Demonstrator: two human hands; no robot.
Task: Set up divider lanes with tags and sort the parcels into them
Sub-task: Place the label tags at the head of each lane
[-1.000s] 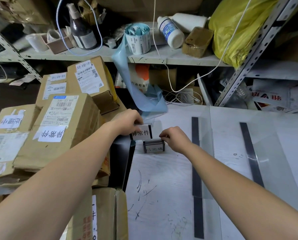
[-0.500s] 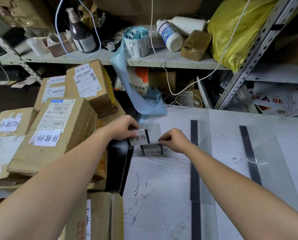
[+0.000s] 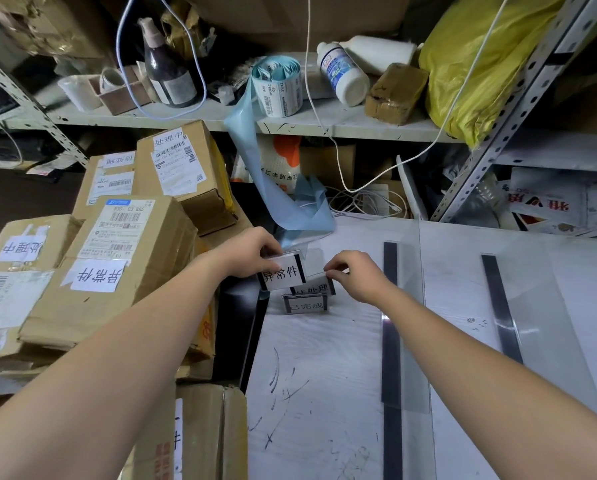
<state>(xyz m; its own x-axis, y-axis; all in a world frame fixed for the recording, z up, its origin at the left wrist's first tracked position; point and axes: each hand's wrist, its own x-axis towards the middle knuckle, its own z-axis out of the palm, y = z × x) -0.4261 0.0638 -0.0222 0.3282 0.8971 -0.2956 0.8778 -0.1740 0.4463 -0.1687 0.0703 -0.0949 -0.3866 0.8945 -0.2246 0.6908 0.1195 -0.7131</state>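
Note:
My left hand [image 3: 252, 252] pinches a white tag [image 3: 283, 273] printed 异常件, held above the white table [image 3: 318, 375]. My right hand [image 3: 357, 275] pinches the top edge of a second tag [image 3: 316, 287], lifted just off a third tag [image 3: 305, 304] that stands on the table. Clear divider panels on dark base strips [image 3: 390, 327] [image 3: 501, 310] stand upright across the table to the right. Brown parcels with white labels are piled at the left [image 3: 117, 258] [image 3: 182, 168].
A metal shelf [image 3: 342, 123] runs behind the table, carrying a label roll [image 3: 279, 86], bottles, a taped block and a yellow bag [image 3: 477, 64]. A blue strip [image 3: 290, 206] hangs from the shelf to the table's back corner. More parcels [image 3: 200, 434] sit low by the table's left edge.
My right hand has lifted the second tag off the stack, so the third tag now shows below it. My left hand keeps its tag almost where it was.

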